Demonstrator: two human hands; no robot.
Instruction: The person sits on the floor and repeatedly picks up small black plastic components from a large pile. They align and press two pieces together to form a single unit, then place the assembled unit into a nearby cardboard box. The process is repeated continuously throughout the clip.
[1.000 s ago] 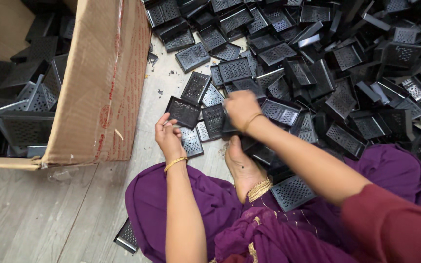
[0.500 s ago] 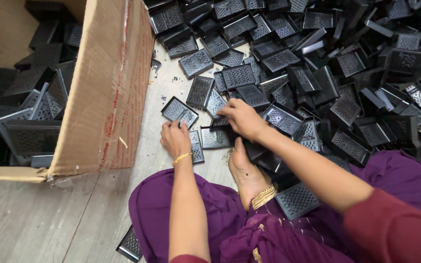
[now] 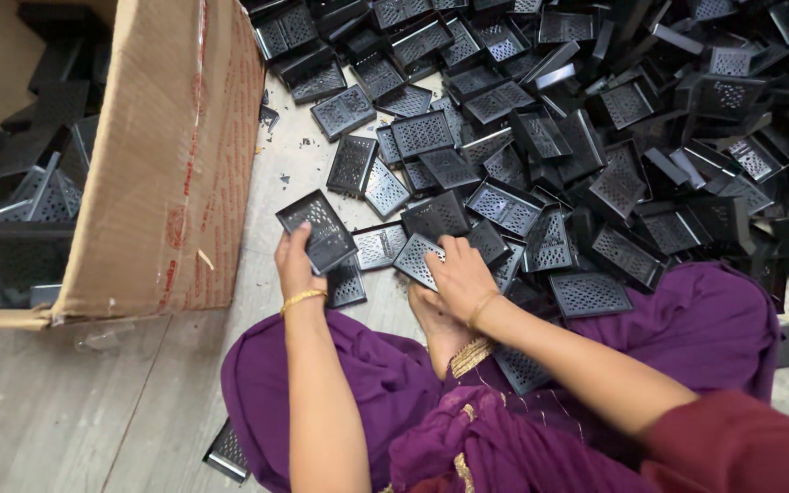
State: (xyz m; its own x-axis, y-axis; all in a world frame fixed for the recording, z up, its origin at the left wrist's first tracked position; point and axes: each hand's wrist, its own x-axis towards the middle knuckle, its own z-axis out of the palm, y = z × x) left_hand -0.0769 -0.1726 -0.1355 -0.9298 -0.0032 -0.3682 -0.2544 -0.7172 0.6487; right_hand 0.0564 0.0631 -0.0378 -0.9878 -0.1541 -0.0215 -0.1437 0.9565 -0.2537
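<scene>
My left hand (image 3: 296, 265) grips a black perforated plastic tray (image 3: 315, 230) by its near edge, holding it just above the floor. My right hand (image 3: 457, 277) is closed on another black perforated tray (image 3: 417, 256) at the near edge of a large heap of the same trays (image 3: 595, 119). Both wrists wear gold bangles. My bare foot (image 3: 438, 330) rests on the floor under the right wrist, between folds of purple cloth.
A big open cardboard box (image 3: 171, 164) stands at the left with several black trays inside (image 3: 20, 219). The heap of trays covers the floor from the middle to the right edge. One tray (image 3: 228, 449) lies by my left knee on the grey floor.
Both hands have drawn back toward me. My right hand left the heap holding one tray, and my left hand now holds a tray lifted off the floor.
</scene>
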